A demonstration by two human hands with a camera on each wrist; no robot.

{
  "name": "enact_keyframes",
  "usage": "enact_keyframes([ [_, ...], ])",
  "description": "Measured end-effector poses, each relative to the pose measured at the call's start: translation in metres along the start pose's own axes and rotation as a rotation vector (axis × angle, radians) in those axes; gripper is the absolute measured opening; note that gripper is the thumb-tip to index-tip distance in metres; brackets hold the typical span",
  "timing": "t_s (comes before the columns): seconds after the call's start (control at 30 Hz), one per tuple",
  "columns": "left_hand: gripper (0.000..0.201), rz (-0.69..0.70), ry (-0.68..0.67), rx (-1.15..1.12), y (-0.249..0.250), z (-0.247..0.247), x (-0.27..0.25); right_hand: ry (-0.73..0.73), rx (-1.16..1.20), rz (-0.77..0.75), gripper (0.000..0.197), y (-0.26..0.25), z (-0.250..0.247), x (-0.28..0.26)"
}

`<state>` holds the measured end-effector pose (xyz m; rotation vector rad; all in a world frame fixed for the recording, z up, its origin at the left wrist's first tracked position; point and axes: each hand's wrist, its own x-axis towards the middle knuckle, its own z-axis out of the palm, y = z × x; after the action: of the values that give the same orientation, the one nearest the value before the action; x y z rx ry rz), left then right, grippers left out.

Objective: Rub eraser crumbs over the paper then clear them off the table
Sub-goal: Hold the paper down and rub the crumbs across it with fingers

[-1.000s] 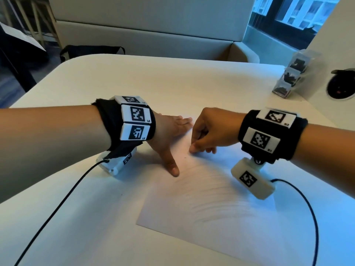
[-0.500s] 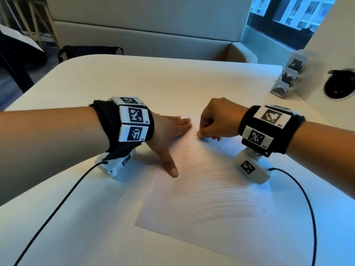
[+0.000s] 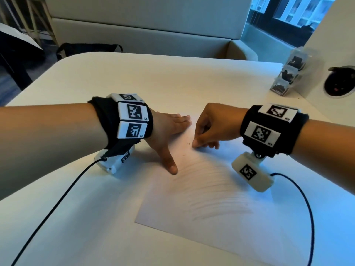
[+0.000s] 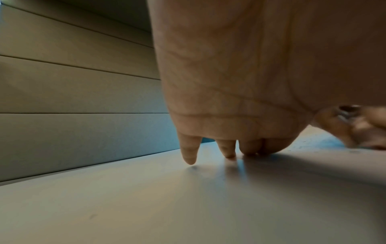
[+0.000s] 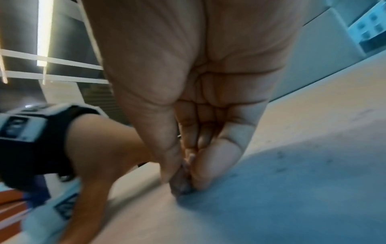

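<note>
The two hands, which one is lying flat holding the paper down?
The left hand: its fingers lie straight on the paper, while the right hand is bunched, fingertips pinched together.

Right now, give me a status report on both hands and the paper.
Left hand flat, pinning the paper. Right hand pinches a small grey eraser piece against the sheet. A few crumbs loose; nothing in the way.

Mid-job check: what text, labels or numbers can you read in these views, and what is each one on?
"L4": upper side tag of the left wristband.
"L5": lower side tag of the same band.
Right wristband: small corner labels on its tags, too blurred to read.
Paper: faint pencil strokes only, no writing.
Wrist views: nothing readable.
</note>
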<state>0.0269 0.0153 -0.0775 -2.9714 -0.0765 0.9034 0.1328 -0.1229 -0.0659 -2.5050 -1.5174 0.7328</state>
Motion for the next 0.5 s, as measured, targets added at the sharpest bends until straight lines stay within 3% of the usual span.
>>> enact_keyframes([
  [0.13, 0.143, 0.002, -0.002, 0.005, -0.001, 0.000, 0.002, 0.139, -0.026, 0.067, 0.019, 0.010, -0.006, 0.003],
  [0.27, 0.142, -0.005, -0.001, 0.012, -0.001, 0.001, 0.002, -0.010, 0.015, -0.009, 0.019, 0.001, 0.003, -0.004],
  [0.43, 0.142, -0.002, -0.002, 0.011, 0.000, 0.000, 0.002, 0.146, -0.022, 0.080, 0.020, 0.015, -0.009, 0.003],
  [0.5, 0.141, -0.005, 0.000, 0.020, 0.001, 0.000, 0.001, 0.101, 0.002, 0.045, 0.018, 0.010, -0.004, -0.001],
])
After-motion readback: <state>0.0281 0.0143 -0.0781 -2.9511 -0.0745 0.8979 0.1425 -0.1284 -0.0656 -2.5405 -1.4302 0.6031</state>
